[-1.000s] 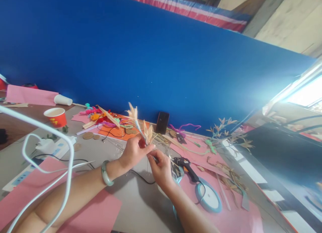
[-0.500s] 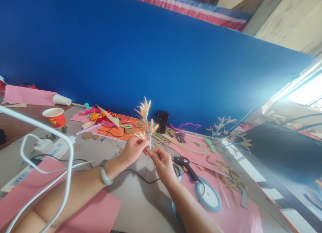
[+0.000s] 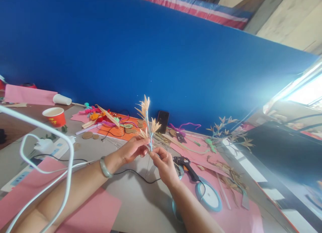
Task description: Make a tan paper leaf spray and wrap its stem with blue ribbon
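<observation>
A pale straw-coloured flower stem (image 3: 147, 120), wrapped in light blue tape, stands upright between my hands at the centre. My right hand (image 3: 163, 162) pinches the stem's lower part between thumb and fingers. Just left of it, my left hand (image 3: 134, 148) has its fingers bent beside the stem at the lowest blossom; whether they grip anything is unclear. Thin wires hang below the fingers. On my left wrist is a pale green bangle (image 3: 105, 167).
A black glue gun (image 3: 188, 167) and a blue-rimmed spool (image 3: 208, 194) lie to the right. Dried leaves (image 3: 231, 176) are beyond. A red paper cup (image 3: 54, 117) and power strip (image 3: 21, 176) are at left, with a white cable (image 3: 69, 169) in front. A phone (image 3: 163, 121) leans on the blue panel.
My left hand has shifted slightly left and its fingers have loosened from the stem. The blossoms have turned a little, while my right hand keeps its pinch.
</observation>
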Demonstrator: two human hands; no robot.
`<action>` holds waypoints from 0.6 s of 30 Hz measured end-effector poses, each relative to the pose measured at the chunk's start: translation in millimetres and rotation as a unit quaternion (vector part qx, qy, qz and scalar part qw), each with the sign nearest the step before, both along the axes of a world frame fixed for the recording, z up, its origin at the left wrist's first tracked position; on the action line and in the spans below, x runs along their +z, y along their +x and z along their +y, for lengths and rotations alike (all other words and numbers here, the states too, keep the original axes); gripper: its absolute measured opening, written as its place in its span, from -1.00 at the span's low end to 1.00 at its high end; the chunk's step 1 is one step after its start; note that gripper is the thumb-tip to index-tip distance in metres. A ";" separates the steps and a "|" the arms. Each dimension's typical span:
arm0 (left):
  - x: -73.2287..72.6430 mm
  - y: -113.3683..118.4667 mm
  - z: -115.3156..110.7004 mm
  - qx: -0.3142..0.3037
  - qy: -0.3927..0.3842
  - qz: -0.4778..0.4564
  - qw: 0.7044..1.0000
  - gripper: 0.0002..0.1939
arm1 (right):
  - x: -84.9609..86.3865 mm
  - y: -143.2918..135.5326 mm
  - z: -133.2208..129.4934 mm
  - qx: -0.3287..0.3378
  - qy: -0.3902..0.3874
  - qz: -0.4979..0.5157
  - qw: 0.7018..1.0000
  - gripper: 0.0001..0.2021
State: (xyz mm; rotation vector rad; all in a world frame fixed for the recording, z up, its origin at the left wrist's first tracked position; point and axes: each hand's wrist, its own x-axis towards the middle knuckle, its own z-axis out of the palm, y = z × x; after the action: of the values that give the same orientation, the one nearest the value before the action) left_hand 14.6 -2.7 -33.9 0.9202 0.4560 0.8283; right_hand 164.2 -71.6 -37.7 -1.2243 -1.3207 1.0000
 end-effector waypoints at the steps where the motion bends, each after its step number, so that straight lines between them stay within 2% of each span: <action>1: -0.8 -1.6 0.3 -0.013 0.014 0.003 1.000 -0.66 | 0.4 -0.4 0.0 0.003 0.000 0.006 1.000 -0.67; 6: 0.7 -8.2 0.2 -0.065 0.099 0.030 0.993 -0.74 | 1.6 -2.5 -0.3 0.028 -0.005 0.025 0.999 -0.67; 11: 3.4 -6.8 1.3 -0.057 0.128 0.047 0.989 -0.76 | -0.2 -1.6 1.4 0.042 -0.011 0.039 0.998 -0.67; 18: -1.0 -6.4 2.5 -0.028 0.174 0.075 0.982 -0.76 | -2.7 -1.1 4.4 0.044 -0.027 0.062 0.997 -0.67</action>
State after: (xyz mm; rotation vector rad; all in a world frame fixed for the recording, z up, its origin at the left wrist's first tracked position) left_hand 8.2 -0.2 -34.9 1.3198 0.4203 0.8033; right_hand 163.1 -67.2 -40.4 -1.1344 -1.2658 1.1623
